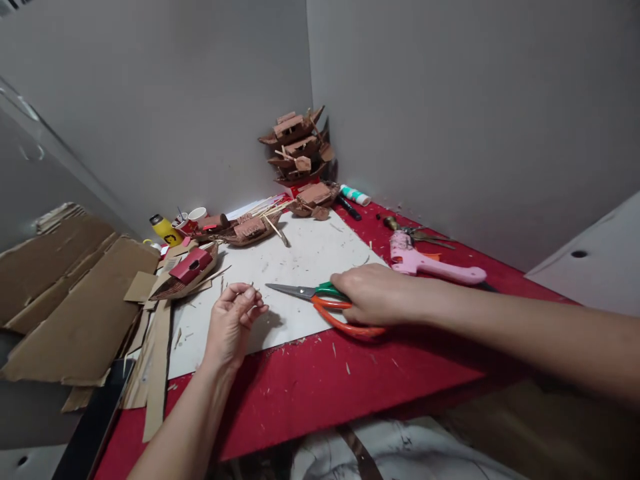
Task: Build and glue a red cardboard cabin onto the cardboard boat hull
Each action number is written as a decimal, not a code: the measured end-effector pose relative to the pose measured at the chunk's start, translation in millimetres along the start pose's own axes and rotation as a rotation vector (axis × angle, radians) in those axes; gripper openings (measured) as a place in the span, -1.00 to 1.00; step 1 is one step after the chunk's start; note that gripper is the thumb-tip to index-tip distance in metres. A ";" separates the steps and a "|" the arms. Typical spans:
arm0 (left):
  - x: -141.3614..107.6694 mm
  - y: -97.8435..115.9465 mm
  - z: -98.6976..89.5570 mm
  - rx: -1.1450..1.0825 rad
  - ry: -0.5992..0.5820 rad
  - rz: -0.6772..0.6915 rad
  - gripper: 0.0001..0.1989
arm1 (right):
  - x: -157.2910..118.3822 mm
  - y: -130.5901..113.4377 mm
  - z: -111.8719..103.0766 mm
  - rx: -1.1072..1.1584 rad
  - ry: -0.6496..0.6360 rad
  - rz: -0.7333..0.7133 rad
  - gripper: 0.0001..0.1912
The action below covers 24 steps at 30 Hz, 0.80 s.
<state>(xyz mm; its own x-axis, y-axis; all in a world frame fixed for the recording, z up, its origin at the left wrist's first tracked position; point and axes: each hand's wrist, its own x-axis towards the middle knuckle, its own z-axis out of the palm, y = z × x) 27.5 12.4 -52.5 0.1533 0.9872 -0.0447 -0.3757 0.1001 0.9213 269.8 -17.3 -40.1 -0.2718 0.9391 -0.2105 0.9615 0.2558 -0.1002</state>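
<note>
My left hand (236, 317) is raised over the white board (310, 253), thumb and fingertips pinched on a tiny piece too small to name. My right hand (367, 293) is closed on the scissors (325, 298), which have one green and one orange handle. Their blades point left toward my left hand and look closed; they do not touch its fingers. Nearest to my left hand is a small model boat (187, 273) with a red roof. Small shavings lie scattered on the board.
Stacked brown model boats (297, 143) stand in the back corner. Another boat (250, 230) lies before thin sticks. A pink glue gun (430, 263) is at the right, cardboard sheets (65, 300) at the left. A yellow bottle (166, 230) stands beside paper cups (197, 214) on the red table (300, 393).
</note>
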 end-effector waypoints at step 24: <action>-9.4 22.4 0.9 -0.087 0.089 0.127 -0.76 | 10.8 -39.9 11.8 0.520 0.354 -0.307 -0.29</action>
<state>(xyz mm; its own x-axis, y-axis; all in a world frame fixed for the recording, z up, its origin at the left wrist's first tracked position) 18.4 5.2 -31.1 0.0192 0.9993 0.0325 -0.4655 -0.0198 0.8848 228.0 -20.0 -49.8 -0.4139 0.8827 0.2226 0.6750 0.4616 -0.5756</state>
